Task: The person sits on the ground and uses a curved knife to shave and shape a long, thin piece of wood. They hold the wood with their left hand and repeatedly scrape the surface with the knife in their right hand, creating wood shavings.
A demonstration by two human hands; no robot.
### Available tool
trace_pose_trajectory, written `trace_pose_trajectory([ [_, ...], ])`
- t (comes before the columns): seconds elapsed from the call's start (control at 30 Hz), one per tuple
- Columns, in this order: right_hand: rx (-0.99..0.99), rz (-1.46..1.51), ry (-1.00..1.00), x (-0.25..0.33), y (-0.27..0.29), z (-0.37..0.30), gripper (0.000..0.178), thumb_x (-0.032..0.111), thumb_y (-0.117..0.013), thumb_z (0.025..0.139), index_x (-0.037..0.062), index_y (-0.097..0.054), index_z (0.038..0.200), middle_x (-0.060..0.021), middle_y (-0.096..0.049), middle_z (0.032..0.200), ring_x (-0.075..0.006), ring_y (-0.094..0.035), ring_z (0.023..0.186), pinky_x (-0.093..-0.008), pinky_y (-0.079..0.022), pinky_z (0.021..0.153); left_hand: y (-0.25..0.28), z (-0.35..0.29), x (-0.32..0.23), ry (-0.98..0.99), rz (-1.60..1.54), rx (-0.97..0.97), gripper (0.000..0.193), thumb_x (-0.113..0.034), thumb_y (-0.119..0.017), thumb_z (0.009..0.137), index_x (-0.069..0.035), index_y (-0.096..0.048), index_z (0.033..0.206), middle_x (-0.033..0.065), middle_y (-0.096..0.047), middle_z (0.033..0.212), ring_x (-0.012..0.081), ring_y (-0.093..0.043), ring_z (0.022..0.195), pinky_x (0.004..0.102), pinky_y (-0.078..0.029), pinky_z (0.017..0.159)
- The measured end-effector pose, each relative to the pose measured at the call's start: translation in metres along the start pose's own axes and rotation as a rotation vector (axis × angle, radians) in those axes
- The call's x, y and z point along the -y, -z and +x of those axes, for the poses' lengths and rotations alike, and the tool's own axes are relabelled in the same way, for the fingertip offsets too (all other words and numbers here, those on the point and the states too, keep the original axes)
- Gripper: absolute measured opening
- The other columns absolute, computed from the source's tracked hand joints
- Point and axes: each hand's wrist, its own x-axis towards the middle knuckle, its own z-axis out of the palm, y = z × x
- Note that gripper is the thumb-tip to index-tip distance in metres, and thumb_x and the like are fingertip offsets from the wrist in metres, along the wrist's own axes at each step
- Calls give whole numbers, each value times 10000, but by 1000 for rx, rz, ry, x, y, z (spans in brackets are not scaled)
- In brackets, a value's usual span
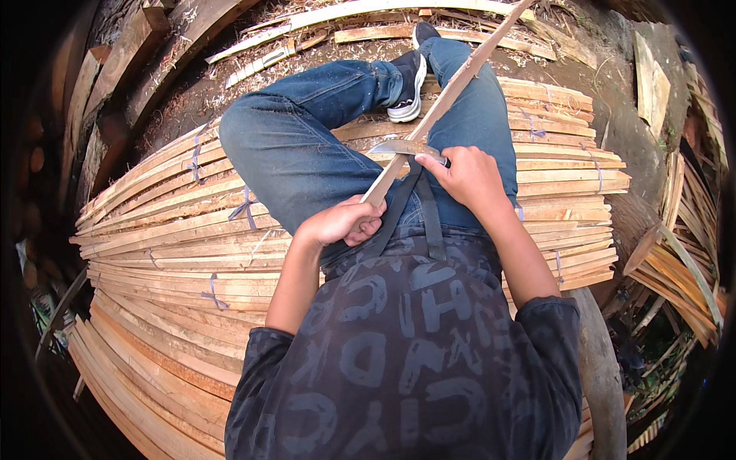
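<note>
Seated on bundles of wooden strips [563, 182], a person [402, 360] gripped one long strip [460, 80] slanting across the lap, the left hand [343, 222] wrapped around its near end and the right hand [474, 178] clamped on a knife [395, 146] whose blade crossed it. Work on the long strip looked unfinished, though its far end ran out of view; the bundles, apparently done, were gathered by purple ties [244, 208] (no container among them).

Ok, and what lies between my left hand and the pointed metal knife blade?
In the head view, part of the long, pale wooden strip runs between your left hand and the blade, with blue jeans behind it.
</note>
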Motion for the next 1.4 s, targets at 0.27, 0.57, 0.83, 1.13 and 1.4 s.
trace_pose_trajectory([
  [0.27,-88,-70,-50,-9,8,-6,714,698,-560,804,15,-655,618,-201,-611,584,-383,-641,615,-449,-500,535,-15,-12,-10,-18,334,-160,121,-185,-441,841,-95,-399,910,-21,-390,690,57,-332,546,231,-271,433],
  [0.57,-275,-152,-54,-44,5,5,697,696,-567,794,32,-668,607,-162,-618,557,-334,-648,551,-412,-504,478,-27,-9,-1,-6,211,-132,94,-176,-441,860,-116,-391,911,-35,-387,687,50,-321,514,233,-250,429],
  [0.83,-126,-2,-9,-9,-3,-19,672,639,-530,865,16,-676,660,-206,-619,599,-385,-648,625,-456,-513,551,-18,-11,3,-11,235,-124,68,-183,-427,884,-122,-399,890,-26,-395,679,61,-329,508,234,-268,423],
  [1.13,-273,-182,46,-46,3,3,661,656,-550,837,39,-660,626,-168,-615,566,-340,-645,559,-426,-494,472,-45,-12,6,-32,335,-289,94,-160,-436,847,-127,-387,920,-40,-383,679,50,-316,533,225,-250,436],
  [1.4,-175,-94,106,-15,3,-19,632,620,-541,867,42,-663,643,-167,-611,562,-349,-640,550,-429,-495,479,-38,-12,6,5,337,-269,83,-195,-425,891,-115,-405,901,-14,-432,699,65,-354,573,234,-288,463],
])
